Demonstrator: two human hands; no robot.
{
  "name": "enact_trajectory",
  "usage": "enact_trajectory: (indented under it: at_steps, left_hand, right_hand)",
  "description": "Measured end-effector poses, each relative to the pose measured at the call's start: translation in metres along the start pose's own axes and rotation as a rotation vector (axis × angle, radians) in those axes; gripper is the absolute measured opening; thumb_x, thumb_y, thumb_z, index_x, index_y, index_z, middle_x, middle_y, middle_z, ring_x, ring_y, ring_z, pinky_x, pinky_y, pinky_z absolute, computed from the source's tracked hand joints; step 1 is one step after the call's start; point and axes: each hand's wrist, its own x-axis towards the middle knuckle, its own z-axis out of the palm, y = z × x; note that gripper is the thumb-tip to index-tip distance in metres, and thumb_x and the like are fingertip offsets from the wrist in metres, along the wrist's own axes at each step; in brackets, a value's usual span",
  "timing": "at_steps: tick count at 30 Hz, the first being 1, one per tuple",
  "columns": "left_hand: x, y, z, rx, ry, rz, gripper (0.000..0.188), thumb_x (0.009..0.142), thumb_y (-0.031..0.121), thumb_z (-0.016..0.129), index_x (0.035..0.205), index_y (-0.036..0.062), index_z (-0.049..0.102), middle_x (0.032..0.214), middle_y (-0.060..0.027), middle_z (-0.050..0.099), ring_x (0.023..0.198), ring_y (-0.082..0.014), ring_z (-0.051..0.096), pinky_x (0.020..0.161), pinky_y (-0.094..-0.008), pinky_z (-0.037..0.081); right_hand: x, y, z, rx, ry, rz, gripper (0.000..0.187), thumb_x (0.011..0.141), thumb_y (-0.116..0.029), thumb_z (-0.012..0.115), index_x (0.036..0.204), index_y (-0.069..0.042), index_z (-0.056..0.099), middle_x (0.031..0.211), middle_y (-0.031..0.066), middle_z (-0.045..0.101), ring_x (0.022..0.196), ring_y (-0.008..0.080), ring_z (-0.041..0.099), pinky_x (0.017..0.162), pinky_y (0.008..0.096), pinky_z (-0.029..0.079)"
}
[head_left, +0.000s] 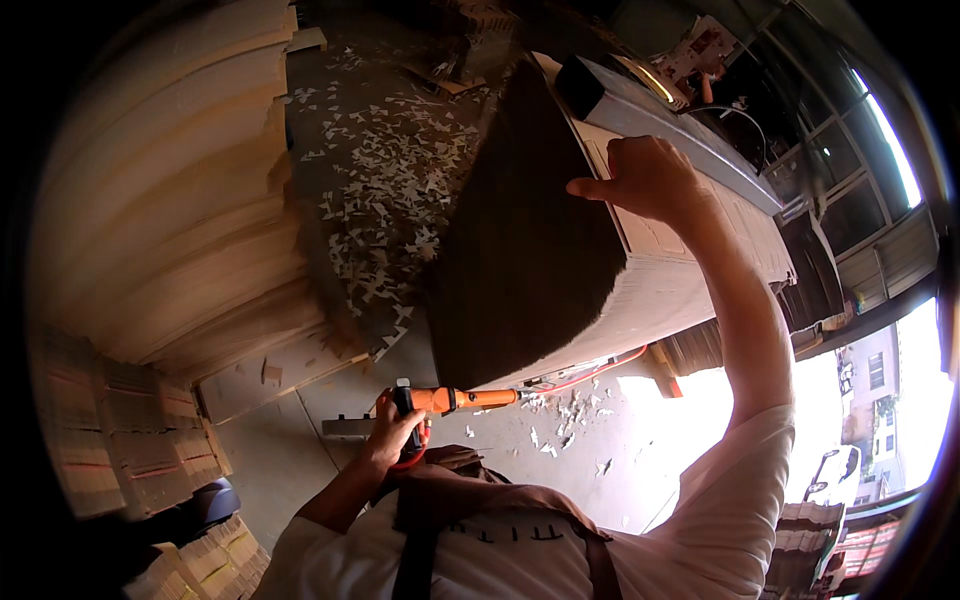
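Note:
My left hand (391,430) is low in the middle of the view, its fingers wrapped round the dark grip of an orange power tool (435,400). The tool's narrow front end points right, and a red hose (412,462) hangs below its grip. A flat grey piece (345,428) shows just left of that hand; whether it belongs to the tool I cannot tell. Up on the right, my right hand (645,180) is over the near edge of a tall stack of cardboard sheets (690,290). Its thumb sticks out to the left, apart from the fingers, which are partly hidden; nothing shows in it.
White and brown scraps (400,190) litter the floor behind and beside the stack. A long grey metal beam (670,125) lies on top of it. Tall cardboard piles (170,200) line the left side. Another person's arm (708,88) shows at the far right.

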Motion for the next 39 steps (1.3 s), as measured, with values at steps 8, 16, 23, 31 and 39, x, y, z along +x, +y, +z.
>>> enact_trajectory:
  at_steps: [8,16,23,31,39]
  left_hand:
    - [0.025,0.007,-0.014,-0.015,-0.088,-0.100,0.015,0.085,0.001,0.056,0.093,0.0031,0.044,0.060,-0.0083,0.053,0.045,-0.0175,0.053,0.044,-0.0311,0.048]
    - [0.035,0.013,-0.008,-0.035,-0.086,-0.198,0.016,0.083,0.000,0.059,0.092,0.0025,0.045,0.061,-0.0065,0.053,0.047,-0.0159,0.054,0.042,-0.0299,0.047]
    - [0.043,0.025,-0.019,0.003,-0.043,-0.137,0.015,0.084,0.003,0.058,0.089,0.0027,0.044,0.058,-0.0073,0.052,0.047,-0.0191,0.056,0.044,-0.0313,0.049]
    - [0.050,0.022,-0.029,-0.004,-0.048,-0.196,0.021,0.085,0.003,0.057,0.100,0.0042,0.042,0.063,-0.0068,0.051,0.047,-0.0172,0.053,0.044,-0.0327,0.049]
    - [0.046,0.036,-0.019,0.081,-0.096,-0.226,0.009,0.086,0.008,0.057,0.094,0.0044,0.053,0.063,-0.0042,0.054,0.047,-0.0153,0.052,0.044,-0.0301,0.046]
  right_hand:
    - [0.038,0.005,-0.011,0.207,-0.516,0.144,0.040,0.084,-0.040,0.060,0.068,-0.003,0.062,0.059,0.0081,0.063,0.054,0.0167,0.064,0.053,0.0291,0.051]
    - [0.043,0.013,-0.012,0.307,-0.610,0.153,0.042,0.091,-0.037,0.054,0.068,-0.003,0.061,0.061,0.0083,0.063,0.055,0.0167,0.064,0.051,0.0284,0.052]
    - [0.040,0.035,0.003,0.526,-0.548,0.130,0.036,0.092,-0.033,0.052,0.077,-0.001,0.062,0.064,0.0088,0.062,0.057,0.0168,0.061,0.051,0.0302,0.051]
    - [0.028,0.052,0.036,0.673,-0.231,0.207,0.028,0.086,-0.027,0.055,0.071,-0.005,0.062,0.066,0.0037,0.059,0.063,0.0149,0.054,0.060,0.0295,0.045]
    - [0.011,0.049,-0.003,1.223,-0.054,0.428,0.032,0.087,-0.031,0.053,0.068,-0.006,0.054,0.061,0.0027,0.051,0.054,0.0126,0.050,0.053,0.0272,0.042]
